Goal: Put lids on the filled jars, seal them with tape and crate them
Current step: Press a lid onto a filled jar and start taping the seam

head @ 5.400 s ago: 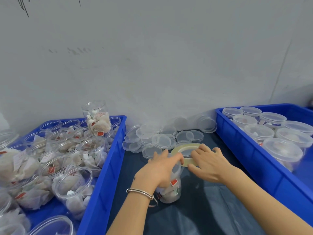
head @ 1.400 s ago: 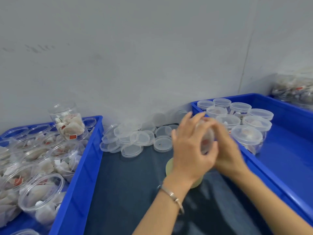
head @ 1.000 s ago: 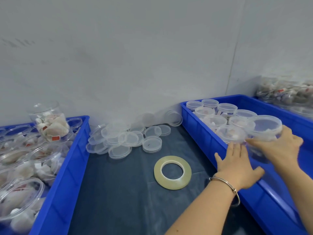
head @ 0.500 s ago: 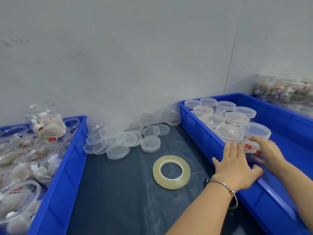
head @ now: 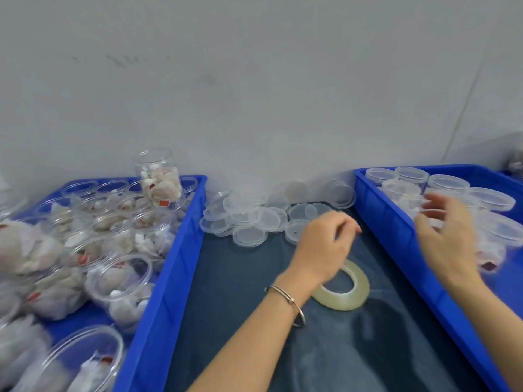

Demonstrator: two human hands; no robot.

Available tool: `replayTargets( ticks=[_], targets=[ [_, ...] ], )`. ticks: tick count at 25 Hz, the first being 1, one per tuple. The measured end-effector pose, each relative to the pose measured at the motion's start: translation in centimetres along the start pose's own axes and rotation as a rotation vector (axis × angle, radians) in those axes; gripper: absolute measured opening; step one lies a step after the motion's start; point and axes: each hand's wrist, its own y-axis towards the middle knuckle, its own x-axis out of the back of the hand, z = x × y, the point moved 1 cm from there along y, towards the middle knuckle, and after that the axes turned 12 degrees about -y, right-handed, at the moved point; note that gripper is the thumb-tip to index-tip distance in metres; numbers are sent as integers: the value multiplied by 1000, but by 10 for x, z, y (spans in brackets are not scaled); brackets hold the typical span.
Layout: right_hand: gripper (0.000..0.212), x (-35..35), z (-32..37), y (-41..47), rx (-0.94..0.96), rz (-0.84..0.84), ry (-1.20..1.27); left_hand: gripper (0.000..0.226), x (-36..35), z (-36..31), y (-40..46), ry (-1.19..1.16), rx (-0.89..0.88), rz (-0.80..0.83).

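Both the left hand (head: pixel 322 250) and right hand (head: pixel 444 239) are loosely curled and empty; lidded jars (head: pixel 486 199) fill the right crate (head: pixel 396 236), while many open jars (head: pixel 119 281) at lower left await lids (head: pixel 252 222).

The right hand (head: pixel 447 239) is motion-blurred, its fingers smeared over the lidded jars (head: pixel 492 230) behind it. The left hand (head: pixel 322 247) hides part of the tape roll (head: pixel 356 292). The left crate (head: pixel 158 306) is cropped by the edge.
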Motion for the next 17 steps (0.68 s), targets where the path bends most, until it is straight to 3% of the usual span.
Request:
replayTargets(
  ticks=[5,9,12,14,17],
  targets=[
    [37,-98,123,-77,230,325,331,16,108,-9,-24,324,10,-318],
    [46,-151,189,-138,334,581,452,23,192,2,-60,698,222,-446],
    [54,-174,213,-171,378,736,456,30,227,17,-84,865,628,-394],
    [55,-184,218,-185,433,789,393,31,236,29,-92,910,875,-233],
    [50,-192,217,-190,560,832,226,37,241,40,-95,895,1014,-107]
  ],
)
